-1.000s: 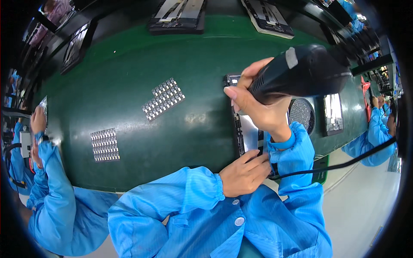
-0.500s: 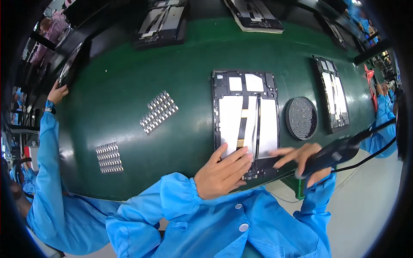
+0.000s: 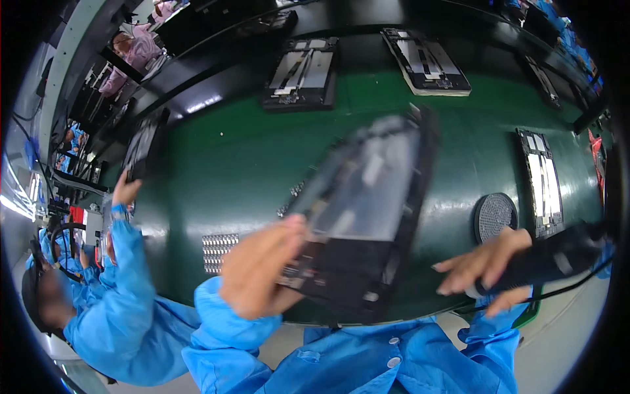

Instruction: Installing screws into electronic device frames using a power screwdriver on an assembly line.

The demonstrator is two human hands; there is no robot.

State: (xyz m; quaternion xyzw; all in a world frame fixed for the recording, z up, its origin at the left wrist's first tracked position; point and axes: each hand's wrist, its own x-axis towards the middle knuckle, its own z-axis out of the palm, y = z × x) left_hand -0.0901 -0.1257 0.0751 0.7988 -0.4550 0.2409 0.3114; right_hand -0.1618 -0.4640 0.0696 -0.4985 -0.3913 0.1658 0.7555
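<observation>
Head camera view: a worker in a blue coat handles 2 things at a green table. The left hand is clamped on the lower left edge of a flat black device, which is held tilted above the table's near side, its pale inner panels facing up. Hand and device are blurred, and any marking on the device is past reading. The right hand, fingers spread forward and thumb below, is closed around a black handheld tool, well apart from the device. A pale patch shows on the tool's body; whether it bears print cannot be told. A black cable runs beneath the tool.

Just beyond the right hand stands a round dish of small dark pieces, with an upright-lying open device near its right side. To the left, a sheet of small parts lies flat, its details too small to read; another sheet is mostly hidden behind the raised device. Across the table rest a far open device and, to its right, a matching device. At left, a co-worker's hand touches a dark slab.
</observation>
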